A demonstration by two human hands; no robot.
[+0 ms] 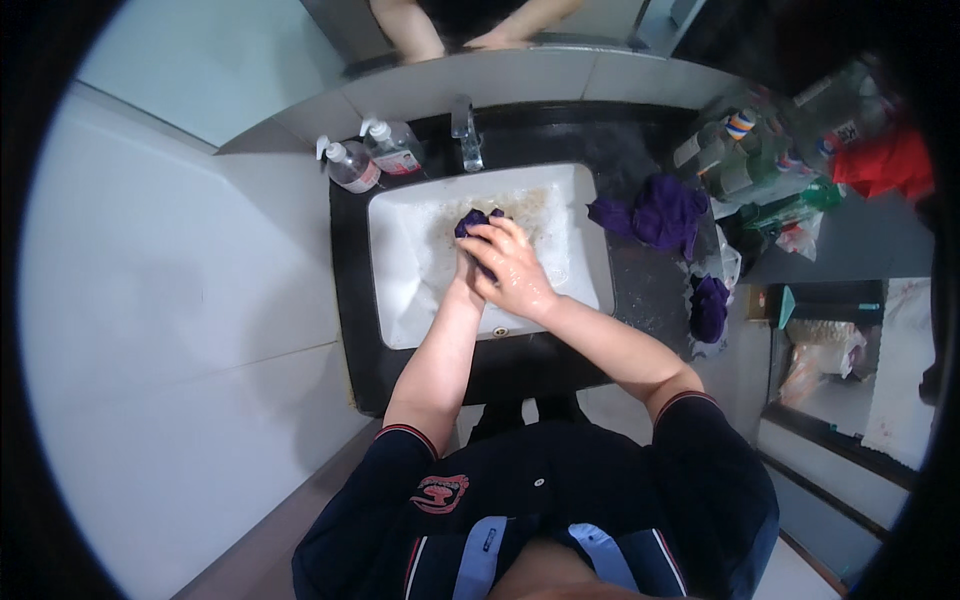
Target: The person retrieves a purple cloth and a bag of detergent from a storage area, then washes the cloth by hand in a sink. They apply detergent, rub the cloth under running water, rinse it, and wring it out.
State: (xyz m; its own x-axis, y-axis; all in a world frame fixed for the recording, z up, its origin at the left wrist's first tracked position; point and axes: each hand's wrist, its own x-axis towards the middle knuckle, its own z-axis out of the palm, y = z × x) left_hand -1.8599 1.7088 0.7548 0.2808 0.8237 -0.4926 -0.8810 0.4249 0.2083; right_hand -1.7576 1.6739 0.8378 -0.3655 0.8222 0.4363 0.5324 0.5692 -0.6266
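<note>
Over a white rectangular sink basin (420, 292), my hands are pressed together around a wet, bunched purple cloth (471, 223). My right hand (514, 271) lies on top, its fingers curled over the cloth, with wet shine on its back. Beneath it, my left hand (466, 271) is mostly hidden, and the cloth bulges out past its fingertips. Murky brownish water or residue spreads on the basin's far side. A chrome faucet (469, 142) stands behind the basin; whether water runs from it is hard to tell.
Two pump soap bottles (354, 166) stand at the counter's back left corner. On the wet black countertop (645, 300) lie a crumpled purple cloth (667, 214) and a smaller purple bundle (709, 307). Several plastic bottles (731, 161) and a red bag (885, 161) crowd the right.
</note>
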